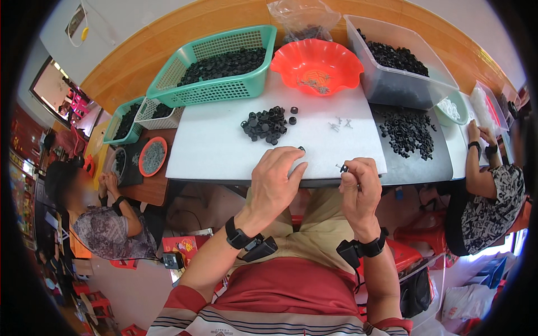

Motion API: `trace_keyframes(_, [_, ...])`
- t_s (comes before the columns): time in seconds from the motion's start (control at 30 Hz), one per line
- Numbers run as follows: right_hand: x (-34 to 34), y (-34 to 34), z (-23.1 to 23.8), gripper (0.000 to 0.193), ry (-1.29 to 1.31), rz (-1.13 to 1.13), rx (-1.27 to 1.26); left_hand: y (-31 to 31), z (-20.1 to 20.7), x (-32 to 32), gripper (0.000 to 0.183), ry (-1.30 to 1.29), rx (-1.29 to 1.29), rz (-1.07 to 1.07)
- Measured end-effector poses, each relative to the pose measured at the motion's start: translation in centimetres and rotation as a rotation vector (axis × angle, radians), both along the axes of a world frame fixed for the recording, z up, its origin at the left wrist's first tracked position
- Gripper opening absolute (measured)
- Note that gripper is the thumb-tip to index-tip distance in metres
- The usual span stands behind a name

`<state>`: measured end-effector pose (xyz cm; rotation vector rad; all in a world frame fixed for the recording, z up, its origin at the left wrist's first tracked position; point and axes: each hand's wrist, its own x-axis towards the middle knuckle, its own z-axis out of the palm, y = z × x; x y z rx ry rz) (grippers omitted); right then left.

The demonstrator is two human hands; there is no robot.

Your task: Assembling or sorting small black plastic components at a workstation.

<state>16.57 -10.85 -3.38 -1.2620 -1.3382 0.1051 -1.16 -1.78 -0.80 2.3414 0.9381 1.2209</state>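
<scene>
Pinching a black fitting (344,168) nearer the wearer than the red scalloped bowl (317,64), the right hand (361,187) is leaving its pin (338,166) exposed, best held steady; the left hand (276,178) is parting thumb and forefinger beside a black cap (301,149).

Head-worn fisheye looks down on hands (274,178), near; rim probably distorted.

Bright, even light filled a bowed fisheye view.
The white table (210,148) reflected it most strongly, and the space beneath was dimmer; the middle looked fairly crisp, while straight edges curved outward and the corners fell to black.
</scene>
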Motion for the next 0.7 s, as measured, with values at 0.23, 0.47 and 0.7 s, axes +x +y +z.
trace_keyframes(0.23, [0.1, -0.2, -0.2, 0.016, 0.051, 0.035, -0.005, 1.8, -0.1, 0.6, 0.025, 0.168, 0.100, 0.062])
trace_keyframes(0.47, [0.1, -0.3, 0.0, 0.014, 0.153, 0.092, -0.003, 2.1, 0.1, 0.8, 0.021, 0.175, -0.058, 0.013])
trace_keyframes(0.7, [-0.3, -0.1, 0.2, 0.014, 0.200, 0.112, 0.005, 1.1, 0.7, 0.2, 0.022, -0.206, -0.539, -0.192])
